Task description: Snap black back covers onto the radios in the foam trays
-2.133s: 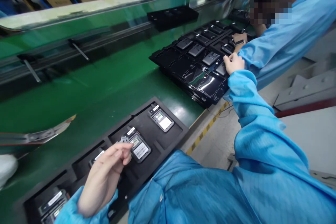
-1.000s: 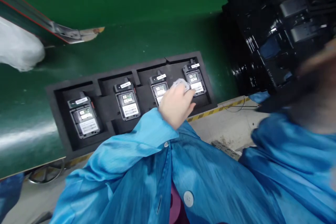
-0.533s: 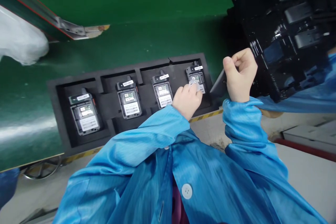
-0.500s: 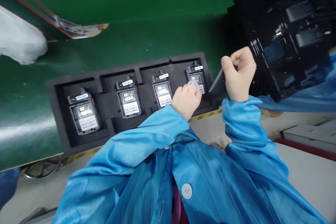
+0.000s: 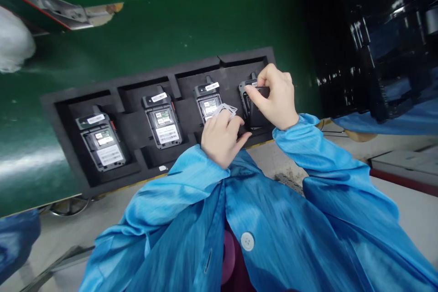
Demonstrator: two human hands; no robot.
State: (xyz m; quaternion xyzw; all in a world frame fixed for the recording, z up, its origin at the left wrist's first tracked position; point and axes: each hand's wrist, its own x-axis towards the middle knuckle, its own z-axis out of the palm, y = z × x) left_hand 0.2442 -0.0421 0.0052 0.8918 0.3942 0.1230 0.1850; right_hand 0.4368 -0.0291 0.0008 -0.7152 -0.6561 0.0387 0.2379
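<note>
Several handheld radios with antennas lie in a black foam tray (image 5: 80, 178). The leftmost radio (image 5: 102, 139), the second (image 5: 162, 121) and the third (image 5: 207, 100) show uncovered backs with white labels. My right hand (image 5: 277, 96) pinches a dark flat cover (image 5: 256, 116) over the back of the rightmost radio (image 5: 243, 87), hiding its label area. My left hand (image 5: 222, 137) holds thin translucent cards (image 5: 227, 109) above the lower part of the third radio.
Black glossy trays (image 5: 372, 54) are stacked at the right on the green table (image 5: 185, 23). A metal bracket (image 5: 71, 13) and a white plastic bag (image 5: 13, 41) are at the upper left. Another person's blue sleeve (image 5: 407, 123) is at the right.
My right hand has moved left and brought the dark cover onto the rightmost radio. My left hand has moved left, away from that radio, with the translucent cards. The view has shifted slightly.
</note>
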